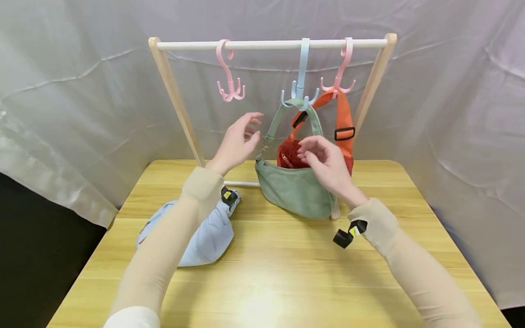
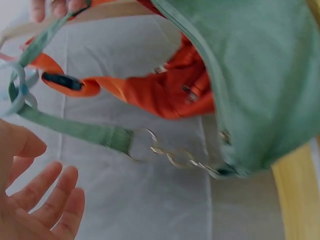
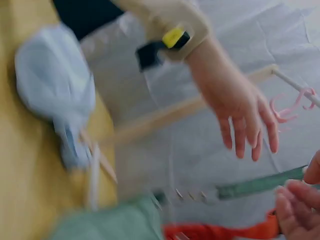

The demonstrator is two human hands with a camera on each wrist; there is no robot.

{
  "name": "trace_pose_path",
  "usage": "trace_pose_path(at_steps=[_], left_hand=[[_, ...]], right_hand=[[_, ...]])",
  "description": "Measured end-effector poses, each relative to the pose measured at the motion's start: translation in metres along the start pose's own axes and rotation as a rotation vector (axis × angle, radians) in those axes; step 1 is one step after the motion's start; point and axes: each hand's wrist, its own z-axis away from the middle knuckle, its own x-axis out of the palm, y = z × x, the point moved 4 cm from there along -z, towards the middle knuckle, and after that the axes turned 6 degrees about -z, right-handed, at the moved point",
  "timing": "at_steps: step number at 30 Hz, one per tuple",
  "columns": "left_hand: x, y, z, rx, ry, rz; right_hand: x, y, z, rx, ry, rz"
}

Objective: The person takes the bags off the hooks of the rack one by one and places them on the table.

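On a wooden table I see a rack bearing a green bag, the left hand beside it and the right hand in front, both relaxed and empty, the strap looped over 1 blue hook between 2 pink hooks.

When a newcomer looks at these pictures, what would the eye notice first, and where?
Probably the green shoulder bag, hanging from the blue hook, with the orange-red bag behind it. Next, perhaps, the left hand beside the green strap and the right hand in front of the green bag's right side. The light-blue bag lies on the table at left.
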Motion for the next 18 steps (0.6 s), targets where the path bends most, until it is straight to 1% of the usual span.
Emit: trace_pose_path(at_steps=[4,5,7,10,13,16,18], left_hand=[[0.001,0.016,-0.012,0.026,0.056,0.031],[0.001,0.019,-0.015,0.031,0.065,0.039],[0.002,0.026,-0.020,0.033,0.072,0.056],[0.003,0.034,-0.029,0.027,0.081,0.075],[0.003,0.040,-0.037,0.025,0.092,0.096],[0.004,0.045,-0.045,0.026,0.085,0.114],[0.005,0.047,-0.048,0.026,0.070,0.117]], right_hand=[[-0.012,-0.017,-0.010,-0.242,0.097,0.276],[-0.014,-0.020,-0.013,-0.288,0.115,0.314],[-0.018,-0.025,-0.018,-0.345,0.140,0.365],[-0.022,-0.028,-0.025,-0.378,0.169,0.404],[-0.025,-0.028,-0.033,-0.382,0.189,0.437],[-0.026,-0.026,-0.039,-0.348,0.201,0.449],[-0.026,-0.024,-0.043,-0.305,0.199,0.442]])
